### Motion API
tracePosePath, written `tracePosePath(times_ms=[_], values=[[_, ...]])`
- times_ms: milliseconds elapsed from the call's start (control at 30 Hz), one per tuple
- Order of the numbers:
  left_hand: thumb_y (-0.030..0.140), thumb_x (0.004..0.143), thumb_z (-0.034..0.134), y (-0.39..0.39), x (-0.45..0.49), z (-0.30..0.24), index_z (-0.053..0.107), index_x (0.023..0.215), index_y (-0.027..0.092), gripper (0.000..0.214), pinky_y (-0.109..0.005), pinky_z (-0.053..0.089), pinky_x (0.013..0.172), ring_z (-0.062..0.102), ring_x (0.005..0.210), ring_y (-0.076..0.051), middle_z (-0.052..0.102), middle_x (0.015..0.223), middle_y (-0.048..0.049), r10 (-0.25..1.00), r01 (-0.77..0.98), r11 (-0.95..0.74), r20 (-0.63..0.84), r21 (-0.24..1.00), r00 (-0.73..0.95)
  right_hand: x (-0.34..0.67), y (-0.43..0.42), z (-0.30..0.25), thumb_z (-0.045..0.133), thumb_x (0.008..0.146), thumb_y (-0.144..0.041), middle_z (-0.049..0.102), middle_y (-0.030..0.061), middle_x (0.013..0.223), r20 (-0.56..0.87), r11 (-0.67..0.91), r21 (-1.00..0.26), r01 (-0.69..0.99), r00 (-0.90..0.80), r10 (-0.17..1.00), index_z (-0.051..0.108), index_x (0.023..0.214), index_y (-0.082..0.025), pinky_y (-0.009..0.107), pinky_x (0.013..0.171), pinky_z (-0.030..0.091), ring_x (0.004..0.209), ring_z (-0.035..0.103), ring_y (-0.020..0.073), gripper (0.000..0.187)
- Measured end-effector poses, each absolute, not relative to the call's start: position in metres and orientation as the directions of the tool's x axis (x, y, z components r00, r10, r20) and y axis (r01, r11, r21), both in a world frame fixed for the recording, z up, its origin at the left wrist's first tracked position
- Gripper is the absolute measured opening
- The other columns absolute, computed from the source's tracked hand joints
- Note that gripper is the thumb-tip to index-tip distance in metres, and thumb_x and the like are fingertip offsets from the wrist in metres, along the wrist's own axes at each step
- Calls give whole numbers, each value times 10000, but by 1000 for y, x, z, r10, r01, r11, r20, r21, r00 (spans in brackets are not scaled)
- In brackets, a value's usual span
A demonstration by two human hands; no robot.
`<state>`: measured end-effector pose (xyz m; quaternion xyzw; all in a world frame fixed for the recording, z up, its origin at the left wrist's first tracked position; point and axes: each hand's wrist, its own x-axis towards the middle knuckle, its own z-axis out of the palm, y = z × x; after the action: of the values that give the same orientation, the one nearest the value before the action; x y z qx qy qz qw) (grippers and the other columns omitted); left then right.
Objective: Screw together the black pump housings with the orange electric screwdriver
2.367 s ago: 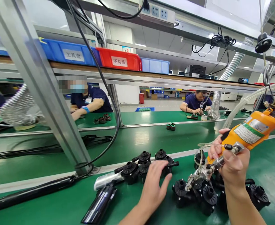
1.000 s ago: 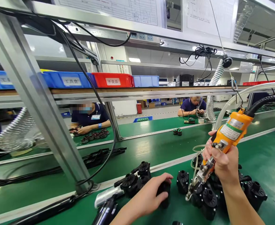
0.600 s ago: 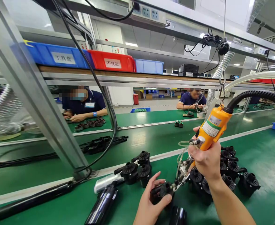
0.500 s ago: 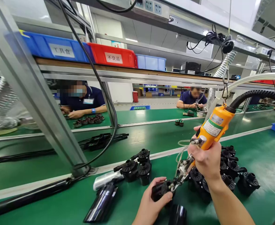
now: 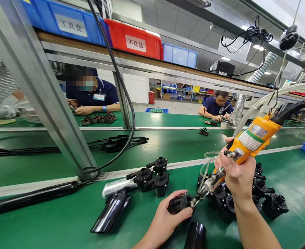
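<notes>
My left hand (image 5: 168, 216) is wrapped round a small black pump housing (image 5: 179, 204) lying on the green bench. My right hand (image 5: 236, 174) grips an orange electric screwdriver (image 5: 253, 138) that hangs from a hook and a black hose. Its metal nose (image 5: 201, 192) touches the housing held in my left hand. Behind the tool lies a cluster of black pump housings (image 5: 261, 197). Three more black housings (image 5: 153, 174) sit together farther left.
A black cylinder (image 5: 112, 214) and a silver one (image 5: 116, 186) lie at the left, another black cylinder (image 5: 196, 237) at the bottom edge. A slanted aluminium post (image 5: 43, 90) and black cables (image 5: 121, 141) stand ahead. Two people work across the green conveyor (image 5: 168, 141). Bins (image 5: 134, 43) line the shelf.
My left hand picked one housing from the left group and drew it toward me. My right hand swung the screwdriver left until its nose met that housing.
</notes>
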<state>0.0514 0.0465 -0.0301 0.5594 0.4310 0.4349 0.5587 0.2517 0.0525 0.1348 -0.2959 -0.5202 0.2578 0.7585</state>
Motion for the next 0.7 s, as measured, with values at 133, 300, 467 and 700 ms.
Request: tracePosePath(times_ms=[133,300,467,700], values=[[446,717,905,47,52,-30,747,1195,188,565,-380,576,859,697,872,-254,769,995,-55,967,-19,-9,14,1000,256,245,51,135,863,720,-294,595,-28,802,616,664,-746,-57,322,719,616,1128,-222,287,540,531,567,554,117,483],[404,695,935,45,55,-26,738,1165,187,554,-340,556,821,687,831,-226,761,924,-16,963,-102,60,-31,993,266,223,53,139,844,671,-322,568,-51,692,651,664,-746,45,261,713,600,1007,-226,265,505,523,537,523,120,427],[403,708,939,45,56,-24,743,1162,191,539,-323,541,823,689,841,-220,782,937,-7,959,-126,66,-28,990,283,207,59,141,842,667,-331,525,-88,619,633,645,-764,12,207,746,559,971,-238,254,497,522,502,494,112,426],[368,726,921,45,53,-30,744,1166,180,509,-350,535,889,699,935,-254,796,1021,-42,954,-91,-15,41,996,296,210,64,133,860,699,-329,552,-78,667,594,611,-792,12,248,765,575,1028,-215,248,509,505,537,513,112,450]])
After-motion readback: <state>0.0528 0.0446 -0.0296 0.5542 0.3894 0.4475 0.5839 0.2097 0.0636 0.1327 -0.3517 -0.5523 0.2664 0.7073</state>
